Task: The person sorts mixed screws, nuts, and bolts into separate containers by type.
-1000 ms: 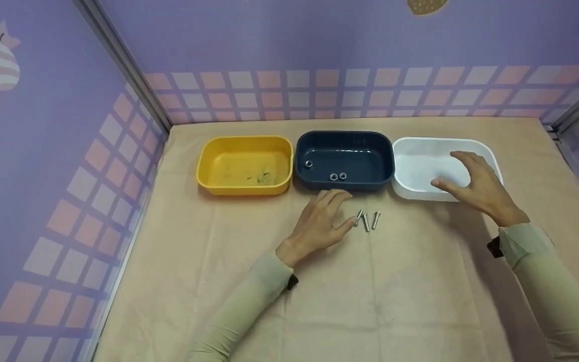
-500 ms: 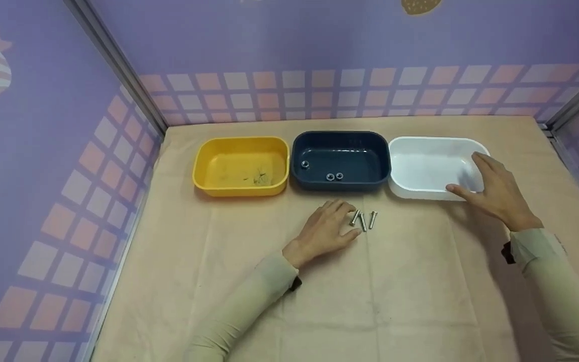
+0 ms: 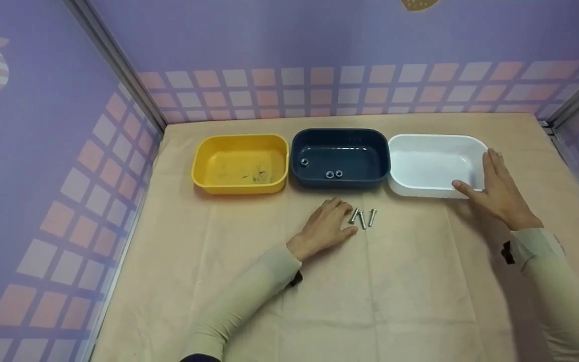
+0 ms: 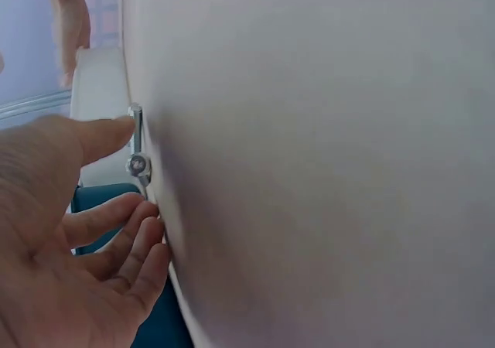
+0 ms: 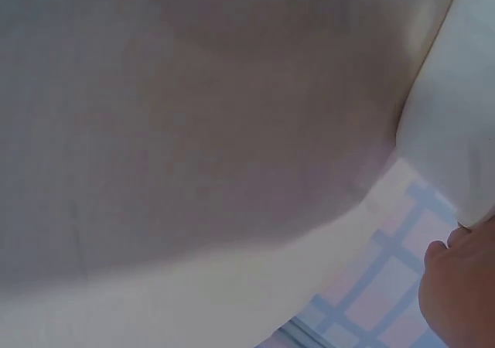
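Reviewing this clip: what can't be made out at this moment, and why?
Head view: whether the left hand touches the nearest bolt; too small to tell, and the left wrist view overlaps them.
Head view: part of the white tray's right end, covered by the right hand.
Right wrist view: the rest of that hand, cut off by the right edge.
Head view: what the dark marks in the yellow tray are; too small.

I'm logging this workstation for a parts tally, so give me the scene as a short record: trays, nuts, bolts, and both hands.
Trays, left to right: yellow tray, dark blue tray, white tray
Nuts: three nuts inside the dark blue tray
Bolts: three bolts on the cloth, in front of the dark blue tray
Left hand: right beside the bolts; contact unclear
Right hand: at the white tray's right end
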A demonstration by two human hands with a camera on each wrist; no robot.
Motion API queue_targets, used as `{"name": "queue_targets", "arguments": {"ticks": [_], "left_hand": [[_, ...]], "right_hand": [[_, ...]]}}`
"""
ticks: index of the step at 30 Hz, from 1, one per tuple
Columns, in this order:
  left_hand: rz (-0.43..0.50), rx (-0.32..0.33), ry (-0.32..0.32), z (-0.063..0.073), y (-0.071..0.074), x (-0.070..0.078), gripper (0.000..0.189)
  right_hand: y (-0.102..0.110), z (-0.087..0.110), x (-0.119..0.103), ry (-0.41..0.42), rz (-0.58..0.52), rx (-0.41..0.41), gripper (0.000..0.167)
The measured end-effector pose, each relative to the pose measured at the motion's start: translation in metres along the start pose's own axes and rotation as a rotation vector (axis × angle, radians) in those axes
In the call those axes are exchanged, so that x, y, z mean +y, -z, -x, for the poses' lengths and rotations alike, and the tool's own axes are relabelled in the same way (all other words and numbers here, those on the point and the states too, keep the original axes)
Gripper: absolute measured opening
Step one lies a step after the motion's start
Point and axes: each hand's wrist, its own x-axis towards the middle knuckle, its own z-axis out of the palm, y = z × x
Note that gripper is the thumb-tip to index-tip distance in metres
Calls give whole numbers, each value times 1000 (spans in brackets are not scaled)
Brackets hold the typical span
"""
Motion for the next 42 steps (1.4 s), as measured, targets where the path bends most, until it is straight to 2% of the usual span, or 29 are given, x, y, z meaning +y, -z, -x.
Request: {"name": "queue_targets", "arguments": {"ticks": [4, 8, 12, 17, 22, 31, 42], "left_hand": [[8, 16, 19, -5, -3, 0, 44], [61, 30, 45, -8, -6, -2, 44], [119, 50, 40, -8, -7, -5, 40], [147, 61, 34, -7, -8, -7, 31], [171, 67, 26, -7, -8, -8, 27], [215, 72, 38, -7, -5, -10, 23], [253, 68, 66, -5, -1, -10, 22]], "right_hand": [[0, -1, 1, -15, 5, -3, 113], [0, -3, 2, -24, 14, -11, 114], [-1, -3, 2, -23, 23, -6, 114], [-2, -2, 3, -9, 48, 9, 113], [-2, -1, 3, 13, 74, 11, 109], [-2, -2, 2, 45, 112, 16, 89], [-3, -1, 3, 53, 120, 27, 88]]}}
